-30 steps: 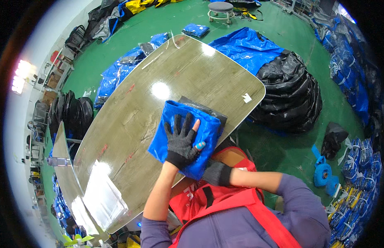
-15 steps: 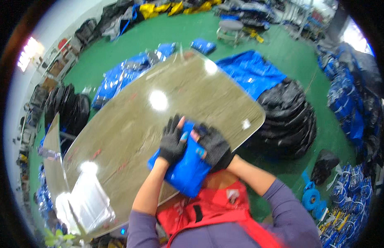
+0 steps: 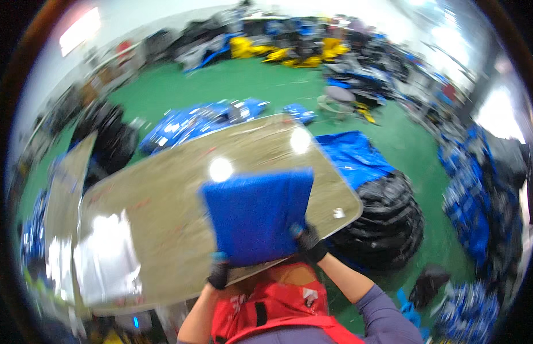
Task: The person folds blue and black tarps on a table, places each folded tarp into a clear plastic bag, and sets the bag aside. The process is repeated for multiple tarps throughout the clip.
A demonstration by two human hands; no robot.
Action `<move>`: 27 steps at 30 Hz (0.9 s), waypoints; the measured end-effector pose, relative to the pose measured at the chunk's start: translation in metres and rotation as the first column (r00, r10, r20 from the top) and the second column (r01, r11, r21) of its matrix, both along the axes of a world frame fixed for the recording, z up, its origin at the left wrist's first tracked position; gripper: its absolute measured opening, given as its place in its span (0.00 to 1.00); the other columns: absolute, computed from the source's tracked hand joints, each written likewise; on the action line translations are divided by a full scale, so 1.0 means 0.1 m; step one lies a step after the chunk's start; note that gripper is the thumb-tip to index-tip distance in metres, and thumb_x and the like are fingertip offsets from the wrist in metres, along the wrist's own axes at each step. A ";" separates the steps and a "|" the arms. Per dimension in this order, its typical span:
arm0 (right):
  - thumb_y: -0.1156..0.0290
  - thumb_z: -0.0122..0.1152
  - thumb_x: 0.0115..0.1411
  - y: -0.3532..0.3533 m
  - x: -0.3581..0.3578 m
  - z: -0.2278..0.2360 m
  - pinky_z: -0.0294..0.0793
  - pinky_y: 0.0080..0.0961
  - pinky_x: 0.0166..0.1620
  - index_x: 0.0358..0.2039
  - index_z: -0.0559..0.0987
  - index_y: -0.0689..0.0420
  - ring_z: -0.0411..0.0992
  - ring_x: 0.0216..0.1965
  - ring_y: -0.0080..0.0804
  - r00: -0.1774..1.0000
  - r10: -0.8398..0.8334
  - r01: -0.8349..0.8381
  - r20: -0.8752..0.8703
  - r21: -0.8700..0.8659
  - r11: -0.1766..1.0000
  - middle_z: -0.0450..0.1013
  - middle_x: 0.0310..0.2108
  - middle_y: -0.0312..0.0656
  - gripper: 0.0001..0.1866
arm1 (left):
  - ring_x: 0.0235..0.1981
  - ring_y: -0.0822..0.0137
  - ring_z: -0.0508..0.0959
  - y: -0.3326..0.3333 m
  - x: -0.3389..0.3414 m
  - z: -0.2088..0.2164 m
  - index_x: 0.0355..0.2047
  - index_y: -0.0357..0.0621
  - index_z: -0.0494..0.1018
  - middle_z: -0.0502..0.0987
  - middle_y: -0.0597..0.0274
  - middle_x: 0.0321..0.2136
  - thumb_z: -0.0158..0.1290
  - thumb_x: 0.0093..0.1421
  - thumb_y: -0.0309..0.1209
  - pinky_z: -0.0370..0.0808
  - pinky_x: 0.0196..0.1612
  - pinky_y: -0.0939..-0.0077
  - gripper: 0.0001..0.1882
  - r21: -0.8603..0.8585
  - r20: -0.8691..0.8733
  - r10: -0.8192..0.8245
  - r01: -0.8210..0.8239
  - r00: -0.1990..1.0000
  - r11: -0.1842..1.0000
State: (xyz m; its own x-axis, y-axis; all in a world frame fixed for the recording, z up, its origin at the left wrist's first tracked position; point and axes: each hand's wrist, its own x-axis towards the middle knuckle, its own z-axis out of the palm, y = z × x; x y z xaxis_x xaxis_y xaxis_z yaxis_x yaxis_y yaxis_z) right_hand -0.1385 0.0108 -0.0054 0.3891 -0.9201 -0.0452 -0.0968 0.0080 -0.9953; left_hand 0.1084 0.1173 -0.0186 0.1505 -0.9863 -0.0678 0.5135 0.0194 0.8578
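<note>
A folded blue tarp-like sheet is held up in front of me, over the near edge of the table. My left hand, in a dark glove with bare fingertips, is closed on its lower left corner. At the lower right edge, my right hand, gloved the same way, grips it too. Both thumbs lie toward my side, with blue at their tips; the other fingers are mostly hidden behind the sheet. Motion blurs the picture somewhat.
Clear plastic bags lie on the table's left part. Beyond its far edge, blue packages rest on the green floor. A black bundle and a blue sheet stand to the right. A stool is farther back.
The blue sheet was pressed down on the table under both hands; now it is lifted and held by its lower sides. My hands have moved apart and toward me. The view has tilted up.
</note>
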 end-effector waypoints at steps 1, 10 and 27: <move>0.57 0.63 0.58 -0.02 0.17 -0.03 0.74 0.32 0.46 0.48 0.74 0.64 0.74 0.39 0.30 0.983 -0.143 0.092 0.116 0.361 0.928 0.75 0.42 0.46 0.25 | 0.53 0.59 0.70 0.14 -0.08 -0.09 0.64 0.37 0.53 0.66 0.48 0.57 0.59 0.58 0.44 0.68 0.56 0.64 0.41 0.161 0.414 0.024 -0.099 0.910 0.982; 0.62 0.69 0.53 -0.20 0.58 -0.20 0.74 0.38 0.50 0.59 0.65 0.63 0.72 0.47 0.38 0.972 0.208 -0.233 0.105 0.411 0.881 0.70 0.51 0.48 0.36 | 0.31 0.46 0.76 0.69 2.08 -0.07 0.36 0.40 0.73 0.77 0.48 0.30 0.49 0.60 0.36 0.72 0.34 0.53 0.12 -0.198 0.924 0.022 -0.427 -0.383 0.882; 0.63 0.68 0.54 0.03 0.37 0.12 0.73 0.31 0.50 0.59 0.65 0.62 0.72 0.44 0.31 0.926 0.123 -0.266 0.358 0.386 0.883 0.72 0.50 0.42 0.35 | 0.32 0.45 0.74 0.09 1.60 -0.59 0.27 0.42 0.72 0.75 0.47 0.27 0.50 0.50 0.29 0.69 0.33 0.52 0.05 -0.166 0.985 0.171 -0.217 0.008 0.962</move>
